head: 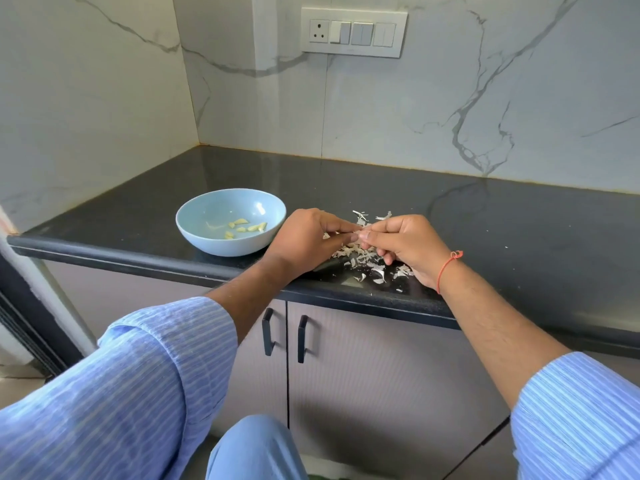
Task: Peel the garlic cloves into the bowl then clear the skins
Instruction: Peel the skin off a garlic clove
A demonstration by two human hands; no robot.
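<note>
There are no words, numbers or brand names to read anywhere here. The switch plate [354,32] on the wall has no letters that can be made out, and the blue bowl [221,244] has nothing written on it.

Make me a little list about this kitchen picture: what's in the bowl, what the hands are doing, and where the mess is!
bowl: round light blue bowl on the black stone counter
in bowl: several peeled pale yellow garlic cloves
left hand: pinches a small clove, mostly hidden, fingertips meeting the right's
right hand: pinches the same clove
mess: papery white garlic skins scattered under and around both hands, right of the bowl
</note>
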